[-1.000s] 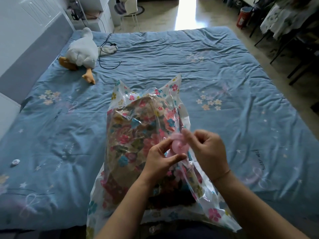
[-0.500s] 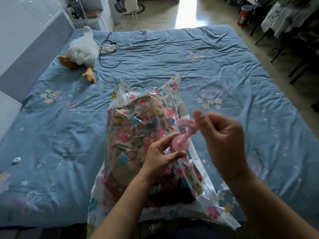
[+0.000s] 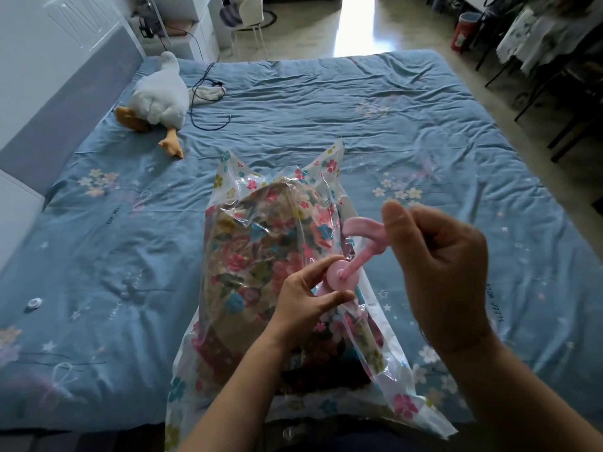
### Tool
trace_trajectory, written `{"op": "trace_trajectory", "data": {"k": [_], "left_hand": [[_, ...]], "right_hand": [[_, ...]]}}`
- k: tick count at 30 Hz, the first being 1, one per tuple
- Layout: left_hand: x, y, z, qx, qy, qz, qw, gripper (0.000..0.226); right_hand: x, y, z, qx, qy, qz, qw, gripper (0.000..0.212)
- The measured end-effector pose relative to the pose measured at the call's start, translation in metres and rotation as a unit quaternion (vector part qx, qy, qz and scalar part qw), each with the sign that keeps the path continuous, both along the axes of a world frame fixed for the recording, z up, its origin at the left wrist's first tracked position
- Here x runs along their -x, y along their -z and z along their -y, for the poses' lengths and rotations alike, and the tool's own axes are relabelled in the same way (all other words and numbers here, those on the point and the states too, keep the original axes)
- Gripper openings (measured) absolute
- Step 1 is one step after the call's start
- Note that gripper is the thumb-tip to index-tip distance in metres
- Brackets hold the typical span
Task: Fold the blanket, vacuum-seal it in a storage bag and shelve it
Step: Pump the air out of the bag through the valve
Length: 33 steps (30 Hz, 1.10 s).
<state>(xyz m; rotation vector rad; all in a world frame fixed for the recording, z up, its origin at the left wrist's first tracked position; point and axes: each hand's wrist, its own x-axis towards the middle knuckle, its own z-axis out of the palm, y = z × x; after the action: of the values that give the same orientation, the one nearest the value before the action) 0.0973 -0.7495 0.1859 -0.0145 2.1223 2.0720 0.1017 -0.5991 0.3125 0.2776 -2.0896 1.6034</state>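
Observation:
A clear storage bag (image 3: 225,177) printed with flowers lies lengthwise on the blue bed (image 3: 391,132) in front of me. Inside it is the folded floral blanket (image 3: 254,256). On the bag's right side sits a round pink valve (image 3: 341,275). My left hand (image 3: 310,298) pinches the valve's rim between thumb and fingers. My right hand (image 3: 437,272) holds the pink valve cap (image 3: 362,228), lifted up and right of the valve and still joined to it by a pink strap.
A white plush duck (image 3: 160,96) and a black cable (image 3: 208,102) lie at the bed's far left. A small white round piece (image 3: 33,303) rests on the sheet at left. A white chair (image 3: 251,24) and a red bin (image 3: 463,31) stand on the floor beyond.
My right hand has pulled the pink cap off the valve and raised it up and to the right. My left hand has stayed on the valve.

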Motion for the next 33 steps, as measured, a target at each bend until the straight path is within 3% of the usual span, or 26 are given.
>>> {"op": "trace_trajectory", "data": {"k": [2, 6, 8, 11, 13, 17, 19, 22, 25, 27, 31, 33], "left_hand": [[0.000, 0.000, -0.001, -0.003, 0.000, -0.001, 1.000, 0.068], [-0.001, 0.000, -0.003, 0.001, 0.006, -0.009, 1.000, 0.059], [0.000, -0.001, -0.001, -0.004, 0.008, -0.003, 1.000, 0.062], [0.003, -0.001, 0.000, 0.001, 0.008, 0.002, 1.000, 0.071], [0.003, 0.001, -0.001, -0.002, 0.002, 0.001, 1.000, 0.072], [0.001, 0.002, -0.003, 0.003, 0.005, 0.000, 1.000, 0.065], [0.002, 0.001, -0.001, -0.006, 0.005, 0.006, 1.000, 0.060], [0.007, -0.002, 0.001, -0.003, 0.005, 0.010, 1.000, 0.069], [0.007, 0.002, 0.002, -0.004, -0.003, 0.007, 1.000, 0.065], [0.006, 0.004, 0.002, -0.012, -0.005, 0.007, 1.000, 0.064], [0.003, 0.004, 0.000, -0.011, 0.000, 0.007, 1.000, 0.055], [0.005, 0.003, 0.001, -0.016, 0.002, 0.009, 1.000, 0.058]], "right_hand": [[-0.004, 0.019, 0.003, -0.007, 0.018, 0.023, 1.000, 0.069], [0.002, 0.073, 0.007, -0.066, -0.015, 0.186, 0.980, 0.084], [0.005, 0.058, 0.002, -0.073, -0.018, 0.161, 0.984, 0.074], [0.004, 0.007, -0.001, 0.009, -0.018, 0.041, 0.999, 0.070], [0.004, 0.002, 0.001, 0.033, 0.010, 0.007, 0.999, 0.069], [0.003, 0.061, 0.010, -0.035, -0.012, 0.164, 0.986, 0.082], [0.006, 0.069, 0.010, -0.064, -0.012, 0.191, 0.979, 0.077], [0.009, 0.019, 0.003, -0.023, -0.012, 0.091, 0.996, 0.055], [0.012, -0.019, 0.004, 0.049, -0.030, -0.015, 0.998, 0.050], [0.011, 0.005, 0.010, 0.038, -0.023, 0.009, 0.999, 0.051], [0.007, 0.076, 0.014, -0.080, -0.016, 0.204, 0.975, 0.068], [0.010, 0.066, 0.009, -0.072, -0.006, 0.173, 0.982, 0.067]]}}
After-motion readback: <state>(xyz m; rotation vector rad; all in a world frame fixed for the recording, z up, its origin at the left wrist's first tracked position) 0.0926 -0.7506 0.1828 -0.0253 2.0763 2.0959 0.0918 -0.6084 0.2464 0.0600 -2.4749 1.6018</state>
